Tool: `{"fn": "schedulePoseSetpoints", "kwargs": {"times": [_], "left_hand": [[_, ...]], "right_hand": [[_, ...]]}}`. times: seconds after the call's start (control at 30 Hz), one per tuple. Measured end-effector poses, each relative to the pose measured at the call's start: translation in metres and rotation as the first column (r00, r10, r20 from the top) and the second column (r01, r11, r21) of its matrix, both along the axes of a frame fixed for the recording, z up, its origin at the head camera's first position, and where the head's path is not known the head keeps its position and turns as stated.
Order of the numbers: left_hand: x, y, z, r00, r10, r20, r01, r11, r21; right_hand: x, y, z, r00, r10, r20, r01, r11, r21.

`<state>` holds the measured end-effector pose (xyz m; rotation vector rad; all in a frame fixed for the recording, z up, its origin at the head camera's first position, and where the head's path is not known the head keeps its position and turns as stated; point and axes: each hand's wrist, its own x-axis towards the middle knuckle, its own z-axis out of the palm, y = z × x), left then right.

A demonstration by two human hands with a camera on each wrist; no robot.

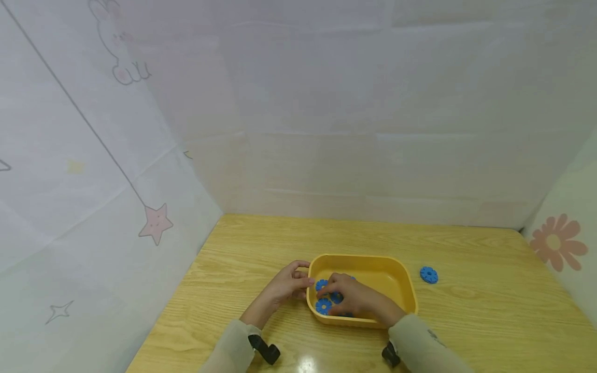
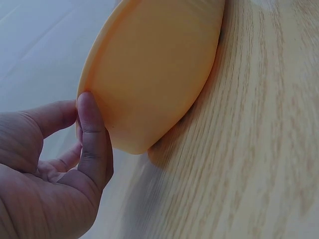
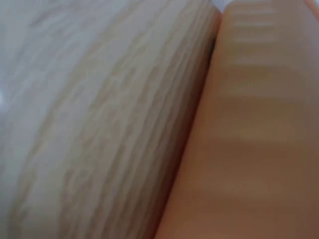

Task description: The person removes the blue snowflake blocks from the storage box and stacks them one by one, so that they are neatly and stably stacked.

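A yellow plastic bin (image 1: 389, 280) stands on the wooden table, with several blue flower-shaped discs (image 1: 324, 306) in its left part. My left hand (image 1: 285, 285) pinches the bin's left rim; in the left wrist view, the thumb and a finger of that hand (image 2: 55, 164) meet at the edge of the bin wall (image 2: 149, 64). Inside the bin, my right hand (image 1: 350, 295) reaches over the discs, thumb and index finger spread apart. That hand partly covers some discs. Only the bin's ribbed outer side (image 3: 259, 129) and tabletop show in the right wrist view.
To the right of the bin, a blue disc (image 1: 429, 275), perhaps stacked on another, lies on the wooden table (image 1: 489, 290). Pale printed cloth (image 1: 326, 129) hangs behind the table and along both sides. A black strap (image 1: 264, 349) hangs at the left wrist.
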<state>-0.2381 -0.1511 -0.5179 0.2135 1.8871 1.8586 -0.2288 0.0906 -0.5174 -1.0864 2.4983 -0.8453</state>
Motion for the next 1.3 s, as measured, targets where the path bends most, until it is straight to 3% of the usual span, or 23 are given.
{"fn": "schedulePoseSetpoints", "kwargs": {"times": [0.33,0.9,1.3], "left_hand": [[0.0000,0.0012,0.0003,1.000,0.006,-0.007,-0.006,1.000,-0.002],[0.0001,0.0016,0.0006,1.000,0.008,-0.010,-0.008,1.000,-0.005],[0.0003,0.0016,0.0020,1.000,0.013,0.000,-0.013,1.000,-0.013]], "right_hand": [[0.0020,-0.0022,-0.0029,0.998,-0.034,-0.055,0.036,0.999,0.030],[0.0010,-0.0076,-0.0064,0.981,0.013,-0.192,0.000,0.998,0.067],[0.0013,-0.0048,0.0010,0.983,-0.180,-0.037,0.178,0.983,-0.040]]}}
